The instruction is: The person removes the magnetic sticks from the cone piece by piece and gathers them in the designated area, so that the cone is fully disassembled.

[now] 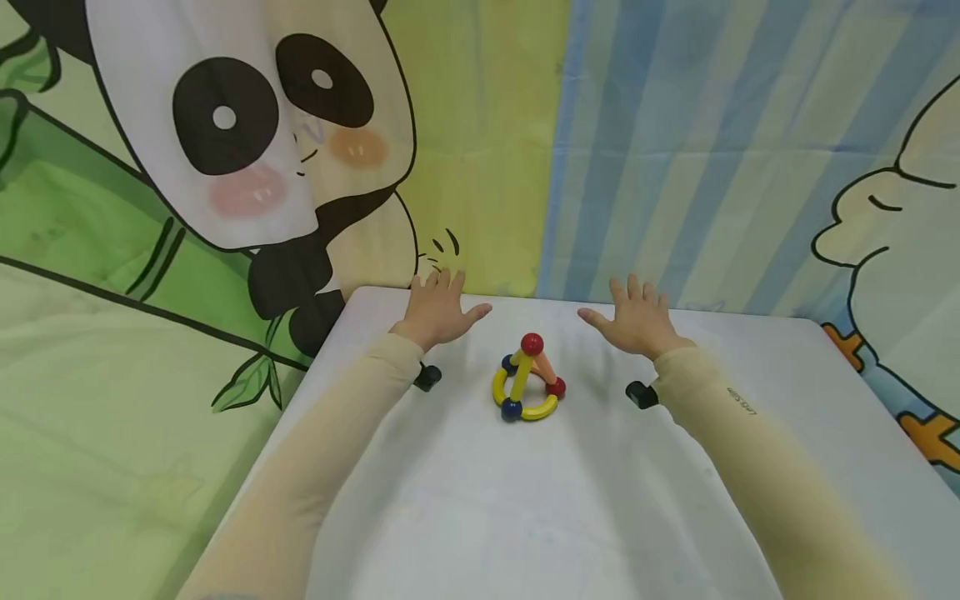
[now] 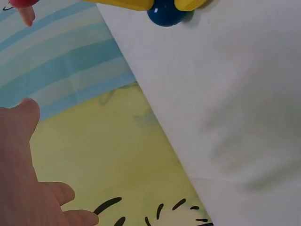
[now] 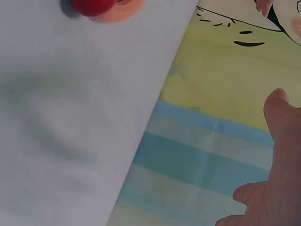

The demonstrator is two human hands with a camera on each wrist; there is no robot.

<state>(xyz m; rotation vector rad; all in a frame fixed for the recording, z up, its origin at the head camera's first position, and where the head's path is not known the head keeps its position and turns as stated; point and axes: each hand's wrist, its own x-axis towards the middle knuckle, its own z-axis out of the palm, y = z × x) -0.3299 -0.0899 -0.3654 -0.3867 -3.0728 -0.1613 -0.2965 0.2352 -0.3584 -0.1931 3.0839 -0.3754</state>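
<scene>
A small pyramid of toy building rods and balls (image 1: 521, 379) stands on the white table. Its top is a red ball (image 1: 532, 344); below, blue and red balls join curved yellow pieces and straight yellow and orange rods into a ring-shaped base. Left of it, my left hand (image 1: 437, 308) hovers with spread fingers, holding nothing. On the other side my right hand (image 1: 640, 321) is held out the same way, apart from the toy. The left wrist view catches a blue ball (image 2: 167, 12) at its top edge, the right wrist view a red ball (image 3: 94, 5).
The white table (image 1: 480, 508) ends at a far edge just beyond the hands. Behind it hangs a printed cloth (image 1: 487, 150) with a panda and stripes. A small black device (image 1: 428, 377) sits at the left wrist, another black device (image 1: 642, 394) at the right.
</scene>
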